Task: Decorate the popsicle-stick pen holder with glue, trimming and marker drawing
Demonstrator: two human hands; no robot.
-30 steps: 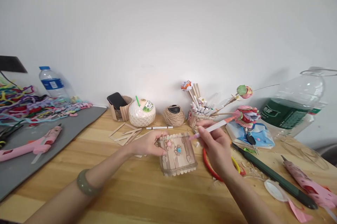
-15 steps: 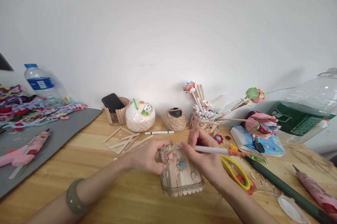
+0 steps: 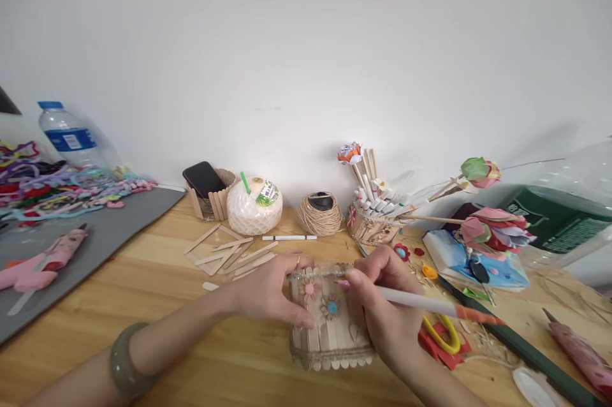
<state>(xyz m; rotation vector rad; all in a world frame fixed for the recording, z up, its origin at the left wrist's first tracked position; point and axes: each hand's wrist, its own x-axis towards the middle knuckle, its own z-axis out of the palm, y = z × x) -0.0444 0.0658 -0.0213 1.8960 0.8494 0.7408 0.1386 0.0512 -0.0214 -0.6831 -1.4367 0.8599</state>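
A box faced with wooden craft sticks (image 3: pixel 325 337) stands in front of me, bound with twine near both ends. Its face carries a pink-centred flower (image 3: pixel 310 289), a blue-centred flower (image 3: pixel 331 307) and a small heart outline. My left hand (image 3: pixel 277 295) is closed around its left side, thumb on the face and fingers behind the upper edge. In my right hand (image 3: pixel 389 295), a white marker with an orange end (image 3: pixel 425 300) is pinched, the orange end pointing right. That hand rests by the box's upper right; its fingers hide the marker's front end.
Loose craft sticks (image 3: pixel 227 254), a white coconut (image 3: pixel 255 206) and a twine ball (image 3: pixel 319 212) are behind the box. A marker holder (image 3: pixel 377 228) with paper flowers stands back right. Yellow-handled scissors (image 3: pixel 447 343) lie right; a pink glue gun (image 3: pixel 52 260) is left.
My right hand has shifted right and slightly down with the marker, uncovering more of the box's upper edge. My left hand keeps its hold. The whole view has shifted a little.
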